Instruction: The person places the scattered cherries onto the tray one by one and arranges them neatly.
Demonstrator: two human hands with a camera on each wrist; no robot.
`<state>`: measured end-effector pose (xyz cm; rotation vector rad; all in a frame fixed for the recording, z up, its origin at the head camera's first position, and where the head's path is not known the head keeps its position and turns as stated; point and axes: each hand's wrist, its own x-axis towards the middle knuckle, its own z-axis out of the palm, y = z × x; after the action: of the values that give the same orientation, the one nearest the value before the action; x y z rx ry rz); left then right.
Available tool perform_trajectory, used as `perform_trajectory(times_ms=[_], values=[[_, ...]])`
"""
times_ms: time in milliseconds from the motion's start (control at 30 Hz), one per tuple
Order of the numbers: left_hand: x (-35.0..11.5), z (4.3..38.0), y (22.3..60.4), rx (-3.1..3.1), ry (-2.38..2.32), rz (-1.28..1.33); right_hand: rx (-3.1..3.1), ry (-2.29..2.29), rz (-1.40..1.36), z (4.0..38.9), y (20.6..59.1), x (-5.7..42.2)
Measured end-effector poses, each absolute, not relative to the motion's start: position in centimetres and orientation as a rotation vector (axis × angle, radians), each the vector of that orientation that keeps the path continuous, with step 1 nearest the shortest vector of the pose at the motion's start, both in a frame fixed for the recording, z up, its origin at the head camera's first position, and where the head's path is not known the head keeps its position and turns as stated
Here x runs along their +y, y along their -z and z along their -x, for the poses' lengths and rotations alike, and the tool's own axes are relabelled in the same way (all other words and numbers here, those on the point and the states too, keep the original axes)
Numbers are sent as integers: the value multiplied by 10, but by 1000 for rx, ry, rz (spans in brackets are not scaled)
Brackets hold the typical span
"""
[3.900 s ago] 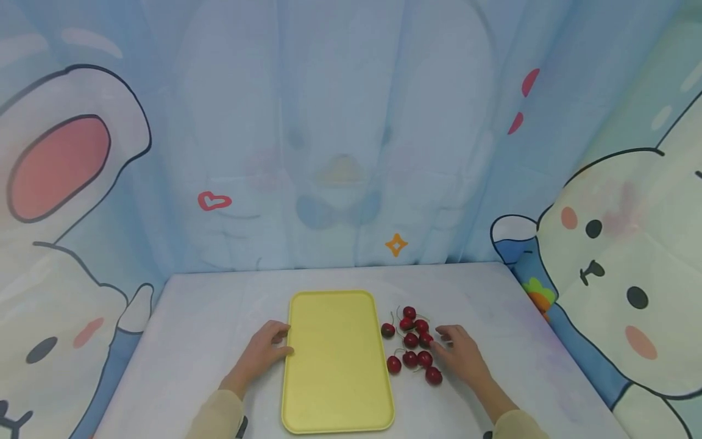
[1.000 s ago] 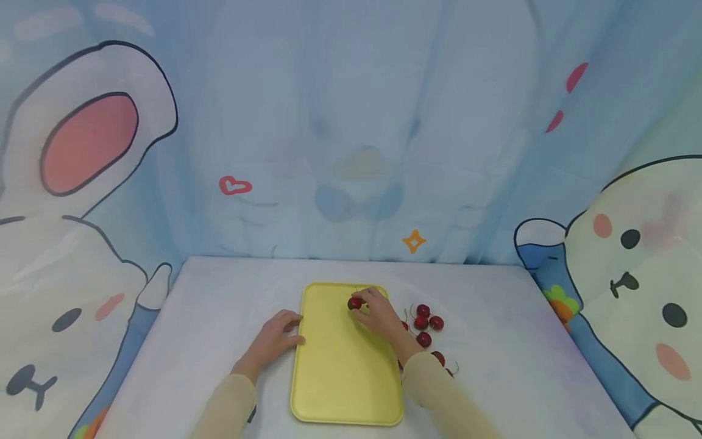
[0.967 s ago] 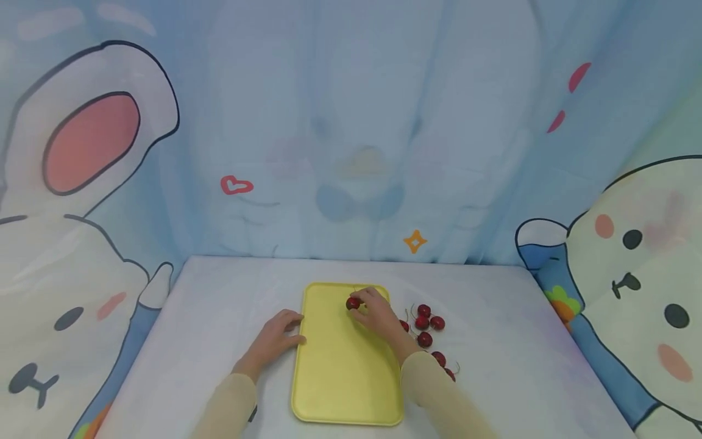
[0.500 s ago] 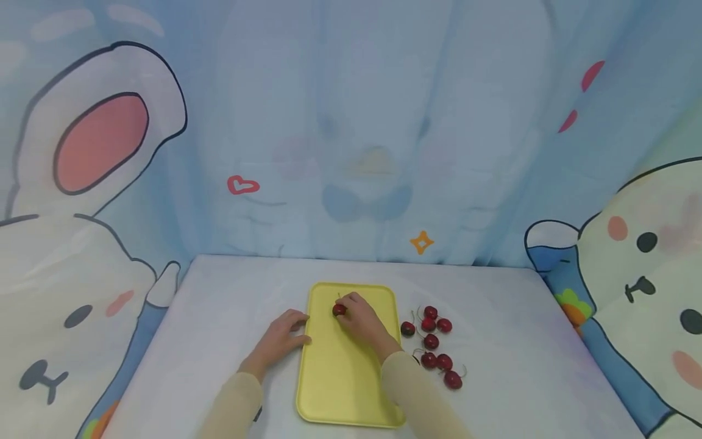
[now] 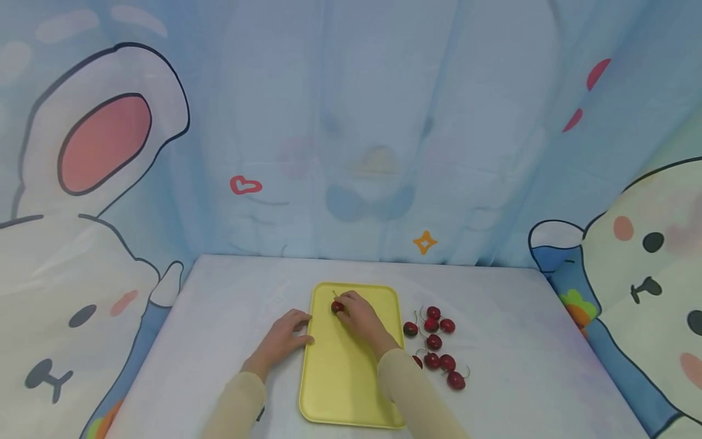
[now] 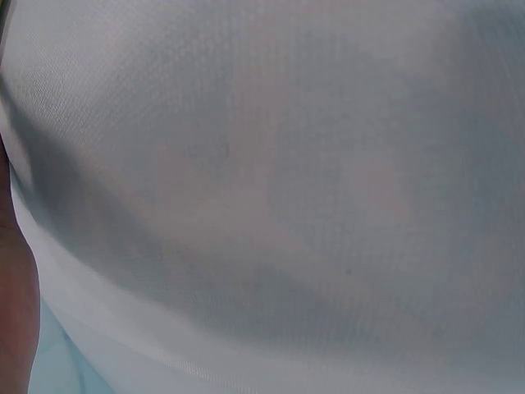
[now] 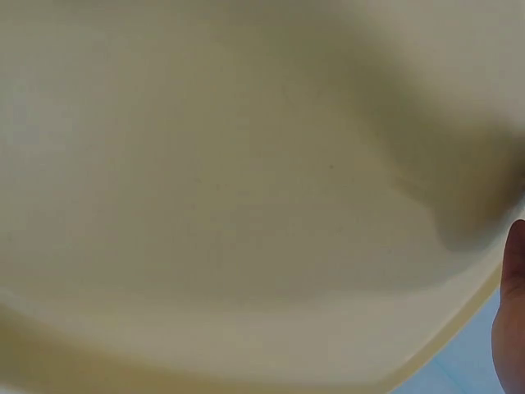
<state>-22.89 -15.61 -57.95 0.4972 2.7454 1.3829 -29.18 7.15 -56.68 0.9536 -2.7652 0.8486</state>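
Note:
A yellow rectangular tray [image 5: 340,390] lies lengthwise on the white-covered table. Over its upper part my right hand [image 5: 359,317] pinches a dark red cherry [image 5: 337,308], whose stem points up, close to the tray's surface. My left hand [image 5: 281,337] rests at the tray's left rim, its thumb and fingers spread apart and touching the edge. Right of the tray several stemmed cherries [image 5: 433,342] lie in a loose group; my right sleeve partly hides one. In the right wrist view, the tray floor [image 7: 205,189] fills most of the picture, and the thumb [image 7: 510,312] shows at the right.
The white tablecloth [image 5: 510,353] spreads around the tray; its far edge meets a blue curtain [image 5: 373,225] printed with cartoon animals. The left wrist view shows mostly pale cloth [image 6: 262,197] and a sliver of the hand.
My right hand took a cherry from the group, carried it left over the tray and lowered it. My left hand stayed at the rim. The head view shifted slightly.

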Motion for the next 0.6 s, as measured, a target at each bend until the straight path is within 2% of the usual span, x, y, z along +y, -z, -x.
perform_trajectory(times_ms=[367,600], values=[[-154,228,579,2746,-1370,-488,-2821,-839,-915,291,565,73],[-154,227,577,2764,-1340,-464,-2841,-953,-741,287,560,85]])
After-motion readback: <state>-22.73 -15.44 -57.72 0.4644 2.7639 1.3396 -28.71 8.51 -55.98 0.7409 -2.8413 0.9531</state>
